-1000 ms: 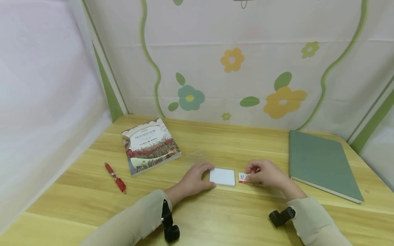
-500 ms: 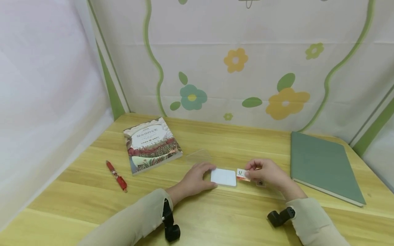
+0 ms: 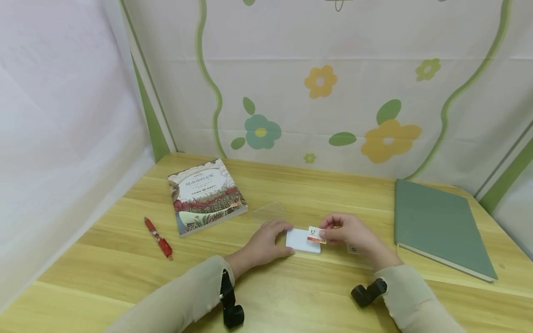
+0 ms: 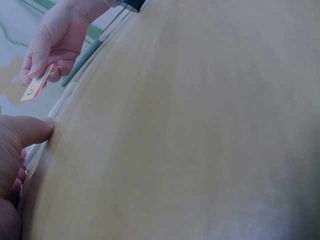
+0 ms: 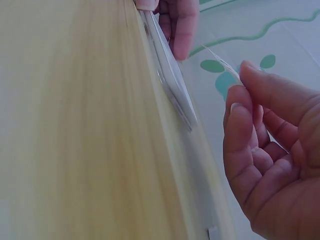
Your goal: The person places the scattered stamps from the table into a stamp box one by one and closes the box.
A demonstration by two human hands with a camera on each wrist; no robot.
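Observation:
In the head view my left hand (image 3: 266, 240) lies on the table, thumb and fingers gripping the left end of a flat white card stack (image 3: 297, 243). From the right wrist view, the white card stack (image 5: 175, 75) shows a thin, clear layer along its lower side. Between thumb and fingertips my right hand (image 3: 345, 230) pinches a small white card (image 3: 313, 232) with a U-shaped mark and a red-orange strip. This card is raised over the right half of the stack, tilted, and is seen nearly edge-on from the right wrist. A small, pale printed piece (image 3: 352, 249) lies below my right hand, partly hidden.
A thin clear sheet or lid (image 3: 268, 212) lies behind my left hand. An illustrated paperback book (image 3: 208, 196) sits at the back left, with a red pen (image 3: 158, 238) left of it. On the right lies a green hardcover book (image 3: 441, 226). A flowered curtain (image 3: 283, 83) hangs behind the table.
My right hand has lifted the small card off the table and carried it left, from beside the white stack to over its right half. The left hand keeps its grip.

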